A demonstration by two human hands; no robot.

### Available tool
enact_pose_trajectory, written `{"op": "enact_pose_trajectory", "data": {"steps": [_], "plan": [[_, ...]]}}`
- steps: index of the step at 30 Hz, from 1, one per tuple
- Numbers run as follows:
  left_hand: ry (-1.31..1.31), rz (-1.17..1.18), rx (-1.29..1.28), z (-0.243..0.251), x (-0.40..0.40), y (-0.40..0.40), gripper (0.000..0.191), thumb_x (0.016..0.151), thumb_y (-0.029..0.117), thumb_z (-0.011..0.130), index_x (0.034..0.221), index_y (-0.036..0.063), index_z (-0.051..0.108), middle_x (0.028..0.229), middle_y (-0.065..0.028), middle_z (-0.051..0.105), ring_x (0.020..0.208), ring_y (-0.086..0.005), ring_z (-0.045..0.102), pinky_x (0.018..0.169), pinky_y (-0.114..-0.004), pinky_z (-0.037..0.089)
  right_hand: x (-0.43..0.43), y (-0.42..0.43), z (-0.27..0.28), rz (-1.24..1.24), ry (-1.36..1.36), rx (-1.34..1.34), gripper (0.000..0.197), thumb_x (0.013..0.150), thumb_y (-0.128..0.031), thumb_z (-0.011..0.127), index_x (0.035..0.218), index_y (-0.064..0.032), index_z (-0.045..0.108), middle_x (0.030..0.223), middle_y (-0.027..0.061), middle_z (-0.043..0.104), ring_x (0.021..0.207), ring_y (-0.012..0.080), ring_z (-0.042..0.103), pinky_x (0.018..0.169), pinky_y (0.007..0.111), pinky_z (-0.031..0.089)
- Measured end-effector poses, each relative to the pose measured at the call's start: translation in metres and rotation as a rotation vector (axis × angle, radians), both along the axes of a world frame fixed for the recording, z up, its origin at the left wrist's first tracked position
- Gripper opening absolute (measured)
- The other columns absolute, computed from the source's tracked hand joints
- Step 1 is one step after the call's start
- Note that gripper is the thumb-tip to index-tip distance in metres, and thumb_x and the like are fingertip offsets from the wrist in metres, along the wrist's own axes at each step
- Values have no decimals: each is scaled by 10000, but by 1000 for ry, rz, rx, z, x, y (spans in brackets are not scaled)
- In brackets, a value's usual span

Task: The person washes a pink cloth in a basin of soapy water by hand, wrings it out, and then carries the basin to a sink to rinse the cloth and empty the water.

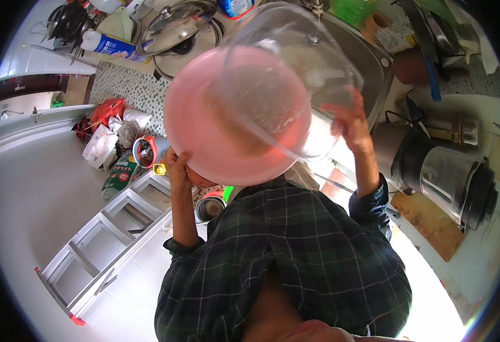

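Observation:
A round pink plastic basin [194, 115] is held up in front of my chest, tilted. My left hand [178, 167] grips its lower left rim, thumb against the edge. A clear plastic bowl or tub [318, 81], blurred by motion, overlaps the basin's right side with its rim leaning towards it. My right hand [349, 117] holds the clear vessel at its right side. Through the see-through wall, part of the basin's inside looks brownish; I cannot tell whether liquid is in it. Behind the clear vessel lies the stainless steel sink [374, 72].
A lidded steel pot [185, 47] and a blue spray can [115, 46] occupy the counter at upper left. An appliance with a clear jug [444, 184] stands at right. An aluminium stepladder [104, 231] leans at left, near several bags [104, 141]. The tap [315, 10] is above the sink.

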State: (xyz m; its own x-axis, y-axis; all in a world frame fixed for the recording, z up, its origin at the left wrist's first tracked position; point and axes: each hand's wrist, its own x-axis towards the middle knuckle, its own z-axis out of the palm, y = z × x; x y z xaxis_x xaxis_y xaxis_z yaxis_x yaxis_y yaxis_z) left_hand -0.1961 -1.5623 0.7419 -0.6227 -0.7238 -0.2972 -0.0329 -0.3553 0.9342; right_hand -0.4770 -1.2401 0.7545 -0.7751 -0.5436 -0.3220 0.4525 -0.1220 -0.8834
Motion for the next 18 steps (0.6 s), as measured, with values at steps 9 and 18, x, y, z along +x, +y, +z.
{"op": "enact_pose_trajectory", "data": {"steps": [9, 18], "plan": [[-12, 145, 57, -21, 13, 21, 404, 779, 82, 597, 1158, -37, 527, 1059, -124, 605, 893, -216, 610, 759, -311, 509, 41, -91, 5, 352, -24, 91, 681, 801, -53, 503, 1388, -107, 160, 912, 164, 627, 438, 173, 555, 362, 259, 446], [-46, 151, 106, -24, 14, 26, 350, 794, 180, 576, 1071, -34, 564, 1009, -111, 625, 861, -217, 627, 735, -328, 512, 36, -96, 11, 281, 62, 111, 580, 813, -35, 577, 1294, -99, 259, 986, 108, 561, 664, 130, 566, 397, 245, 456]]}}
